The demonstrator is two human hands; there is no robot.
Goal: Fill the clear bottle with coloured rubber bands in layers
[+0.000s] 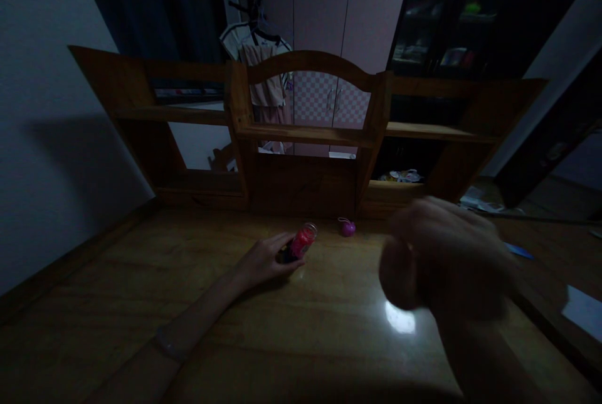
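Observation:
My left hand point(268, 260) is wrapped round a small jar point(302, 241) on the wooden table. The jar is tilted to the right, with clear walls toward its rim and bright pinkish-red contents; its lower part looks dark and is partly hidden by my fingers. To the right of the jar, a small round purple thing with a pale loop point(348, 228) lies on the tabletop, touched by neither hand. My right hand point(446, 260) is raised close to the camera, blurred by motion. Its fingers look curled inward, and whatever may be in them is hidden.
A wooden shelf unit point(305, 135) stands along the table's point(226, 354) far edge. White paper point(583, 311) and a blue flat item point(518, 250) lie on the right. A white wall point(47, 140) borders the left side. The room is dim.

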